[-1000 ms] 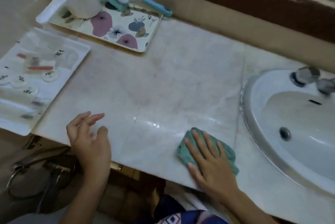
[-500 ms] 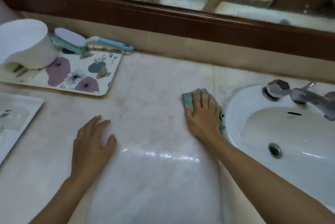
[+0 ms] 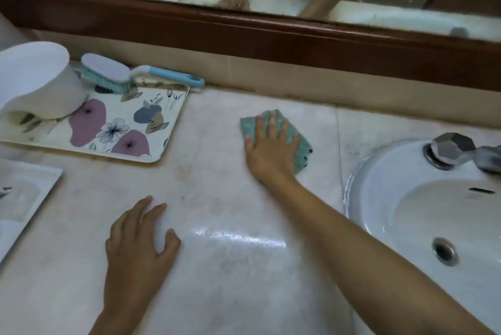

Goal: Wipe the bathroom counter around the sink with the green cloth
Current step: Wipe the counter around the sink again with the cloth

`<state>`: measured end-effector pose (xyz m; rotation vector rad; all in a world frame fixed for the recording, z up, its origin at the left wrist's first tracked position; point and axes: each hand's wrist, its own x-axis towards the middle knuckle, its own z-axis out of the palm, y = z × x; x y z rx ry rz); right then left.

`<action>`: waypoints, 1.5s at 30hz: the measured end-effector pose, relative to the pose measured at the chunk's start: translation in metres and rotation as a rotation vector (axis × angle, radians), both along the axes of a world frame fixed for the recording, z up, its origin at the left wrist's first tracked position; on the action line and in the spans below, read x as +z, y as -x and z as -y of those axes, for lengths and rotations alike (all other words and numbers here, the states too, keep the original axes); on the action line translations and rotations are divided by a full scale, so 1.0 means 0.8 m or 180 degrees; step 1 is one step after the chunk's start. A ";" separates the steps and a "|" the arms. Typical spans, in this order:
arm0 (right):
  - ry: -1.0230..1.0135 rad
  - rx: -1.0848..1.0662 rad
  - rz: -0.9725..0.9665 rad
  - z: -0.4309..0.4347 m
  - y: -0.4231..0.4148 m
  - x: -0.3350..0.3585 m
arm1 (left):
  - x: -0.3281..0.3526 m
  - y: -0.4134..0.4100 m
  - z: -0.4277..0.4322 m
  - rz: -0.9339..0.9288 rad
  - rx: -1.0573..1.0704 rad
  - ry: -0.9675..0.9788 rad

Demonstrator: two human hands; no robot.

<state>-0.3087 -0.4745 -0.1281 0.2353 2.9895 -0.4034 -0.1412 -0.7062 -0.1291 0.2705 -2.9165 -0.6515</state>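
Observation:
The green cloth lies flat on the pale marble counter, towards the back and left of the white sink. My right hand presses down on the cloth with its fingers spread, covering most of it. My left hand rests flat on the bare counter nearer to me, fingers apart, holding nothing. A wet sheen shows on the counter between my two arms.
A flowered tray at the back left carries a white scoop and a blue-handled scrub brush. A white tray sits at the left edge. The tap handle stands on the sink's rim, below the wood-framed mirror.
My right hand has slid the cloth from the counter's front edge to the back, then leftwards away from the sink rim. My left hand has stayed flat on the counter.

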 end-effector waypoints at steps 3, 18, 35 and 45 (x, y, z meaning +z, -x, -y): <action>0.0106 0.1060 -0.0191 0.054 -0.130 -0.001 | -0.001 0.001 0.000 -0.0018 0.0000 0.0006; -0.0045 0.0123 0.0126 0.056 -0.014 0.001 | -0.009 0.003 0.004 -0.0330 -0.0204 -0.0142; -0.0267 0.0959 -0.0057 0.049 -0.116 0.006 | 0.000 -0.235 0.072 0.0049 0.1882 -0.0614; 0.0117 0.2207 -0.0047 0.292 -0.275 0.000 | 0.002 -0.239 0.087 0.0129 0.1663 -0.0519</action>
